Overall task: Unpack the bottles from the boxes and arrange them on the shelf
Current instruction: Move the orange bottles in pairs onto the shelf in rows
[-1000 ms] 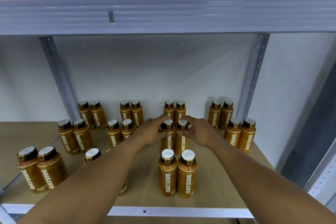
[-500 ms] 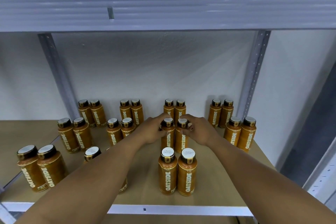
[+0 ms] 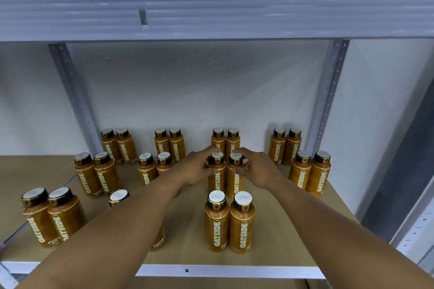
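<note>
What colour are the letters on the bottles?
White letters on orange-brown bottles, clearest at the front in the head view.

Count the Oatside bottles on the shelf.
22 Oatside bottles: eight paired along the back row; eight paired in the middle row, where left hand and right hand grip one pair; six in front, one mostly hidden behind the left forearm. More may be hidden.

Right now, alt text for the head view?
Left hand and right hand each grip the top of an upright orange Oatside bottle, left bottle and right bottle, side by side mid-shelf. More bottles stand in pairs in rows on the brown shelf, against a white wall.
</note>
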The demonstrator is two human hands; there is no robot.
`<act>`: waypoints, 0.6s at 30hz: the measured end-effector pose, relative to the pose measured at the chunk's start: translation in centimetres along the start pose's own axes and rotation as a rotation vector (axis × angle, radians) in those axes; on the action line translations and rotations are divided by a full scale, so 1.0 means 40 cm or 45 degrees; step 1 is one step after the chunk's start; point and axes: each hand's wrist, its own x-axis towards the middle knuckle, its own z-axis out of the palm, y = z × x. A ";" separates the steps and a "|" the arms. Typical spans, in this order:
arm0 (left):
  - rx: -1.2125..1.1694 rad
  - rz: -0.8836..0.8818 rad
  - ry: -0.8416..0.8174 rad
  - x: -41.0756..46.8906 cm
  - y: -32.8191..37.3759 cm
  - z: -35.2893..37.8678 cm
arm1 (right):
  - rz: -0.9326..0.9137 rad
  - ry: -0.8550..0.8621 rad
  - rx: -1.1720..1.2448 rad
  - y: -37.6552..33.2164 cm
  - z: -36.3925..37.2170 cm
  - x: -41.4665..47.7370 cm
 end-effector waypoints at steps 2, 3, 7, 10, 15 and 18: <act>-0.031 -0.005 0.034 -0.002 0.001 0.005 | -0.002 -0.001 0.024 0.004 -0.003 -0.002; -0.044 0.001 0.052 -0.002 0.001 0.009 | 0.000 -0.005 0.041 0.005 -0.004 -0.003; -0.037 0.003 0.050 0.001 0.003 0.012 | 0.008 0.004 0.042 0.008 -0.001 -0.004; -0.017 -0.003 0.023 0.002 0.004 0.009 | 0.021 0.000 0.041 0.007 0.002 -0.003; 0.001 -0.007 0.013 0.001 0.005 0.008 | 0.030 -0.003 0.039 0.005 -0.001 -0.004; 0.005 -0.006 0.011 0.001 0.004 0.007 | 0.038 0.007 0.013 0.003 0.005 -0.005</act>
